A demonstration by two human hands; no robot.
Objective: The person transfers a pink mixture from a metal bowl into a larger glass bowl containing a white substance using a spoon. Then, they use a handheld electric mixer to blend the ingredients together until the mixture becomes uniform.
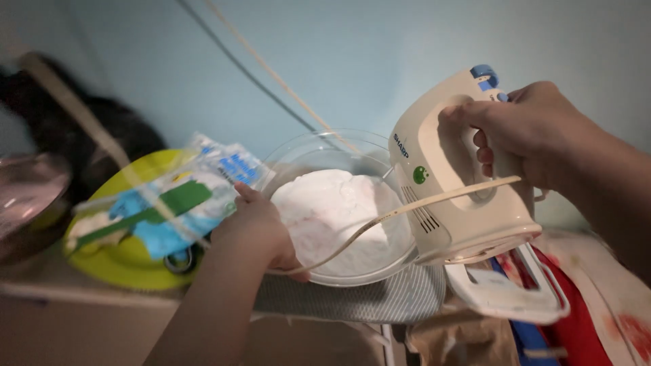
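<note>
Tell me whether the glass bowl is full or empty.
Partly full. The glass bowl holds a mound of white whipped mixture below the rim. The left hand steadies its edge; the right hand grips the hand mixer.

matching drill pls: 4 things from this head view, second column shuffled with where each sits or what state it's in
Things
1. hand mixer
2. glass bowl
3. green plate
4. left hand

Place or state
A. under a plastic packet, left of the bowl
B. gripped by its handle in the right hand, held at the bowl's right side
C. resting on the bowl's near left rim
D. holds a white mass, sits on a grey striped cloth

Pairs: 1-B, 2-D, 3-A, 4-C
</note>
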